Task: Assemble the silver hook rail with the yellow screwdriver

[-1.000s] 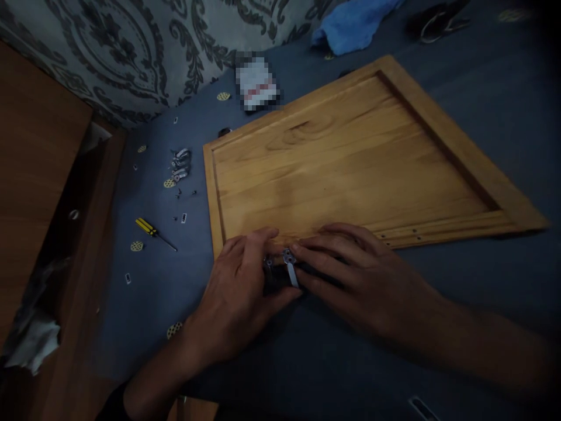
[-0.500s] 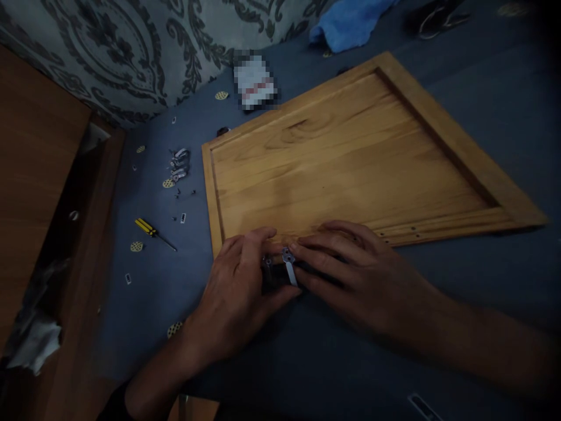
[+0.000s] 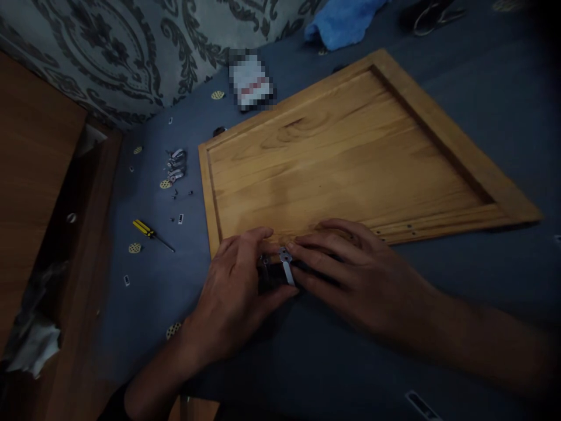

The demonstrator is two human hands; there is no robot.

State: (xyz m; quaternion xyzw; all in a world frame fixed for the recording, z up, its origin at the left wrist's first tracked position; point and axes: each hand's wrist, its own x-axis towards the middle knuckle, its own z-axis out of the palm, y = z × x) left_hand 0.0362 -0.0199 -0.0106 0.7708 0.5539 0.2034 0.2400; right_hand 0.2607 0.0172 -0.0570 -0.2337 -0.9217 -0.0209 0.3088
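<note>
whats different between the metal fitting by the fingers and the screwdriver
Colour: the metal fitting is silver-grey; the screwdriver has a yellow and black handle. Shape: the fitting has a wider end with holes; the screwdriver narrows to a thin shaft. Place: the fitting is at the wooden panel's near edge; the screwdriver lies apart from the panel.
</note>
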